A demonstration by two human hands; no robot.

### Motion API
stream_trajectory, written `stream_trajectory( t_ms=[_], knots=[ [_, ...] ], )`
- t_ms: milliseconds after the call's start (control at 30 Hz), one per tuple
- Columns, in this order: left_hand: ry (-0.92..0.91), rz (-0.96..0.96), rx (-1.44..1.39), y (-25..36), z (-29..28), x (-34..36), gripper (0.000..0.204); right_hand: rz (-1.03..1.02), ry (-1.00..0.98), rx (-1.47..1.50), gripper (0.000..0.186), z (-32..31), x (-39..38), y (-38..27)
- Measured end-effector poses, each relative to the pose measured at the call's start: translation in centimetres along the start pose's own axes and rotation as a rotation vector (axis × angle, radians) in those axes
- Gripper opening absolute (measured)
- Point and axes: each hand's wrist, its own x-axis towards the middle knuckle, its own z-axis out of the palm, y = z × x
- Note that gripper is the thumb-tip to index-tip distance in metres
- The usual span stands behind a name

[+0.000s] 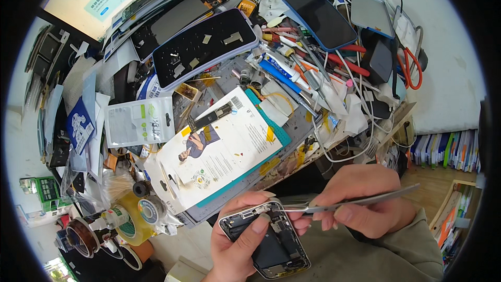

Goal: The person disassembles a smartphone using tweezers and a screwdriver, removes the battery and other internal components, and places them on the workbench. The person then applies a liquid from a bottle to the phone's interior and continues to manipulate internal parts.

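Close to my body, my left hand (234,255) grips an opened smartphone (269,248), its inner parts facing up. The thumb presses on the phone's upper inside. My right hand (360,201) is closed round a pair of metal tweezers (389,195). Their tips reach the phone's top edge; whether they pinch a part there is too small to tell. Beyond the phone lies a flat white box (235,162) on a teal mat (279,133), with a narrow dark phone component (209,117) resting on it.
Small loose parts lie on a dark phone (203,47) at the back. To its right, a blue-edged phone (319,16) sits over cables and tools, near red-handled scissors (410,68). Tape rolls (151,210) stand at the left. A clear plastic pouch (138,121) lies beside the box.
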Motion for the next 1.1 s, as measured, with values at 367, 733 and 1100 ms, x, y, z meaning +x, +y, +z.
stream_trajectory(
  t_ms=[367, 733, 1100],
  knots=[
    [0.032, 0.022, -0.009, 0.2, 0.8, -0.2, 0.041, -0.158, 0.101, -0.131, 0.028, 1.1, 0.3, -0.2],
    [0.052, 0.063, 0.02, -0.4, 0.5, 0.0, 0.043, -0.147, 0.088, -0.112, 0.026, 1.2, 0.2, 0.4],
    [-0.007, -0.004, 0.003, 0.0, 0.6, -0.3, 0.043, -0.004, 0.001, 0.105, 0.023, 0.2, 0.1, 0.3]
  ],
)
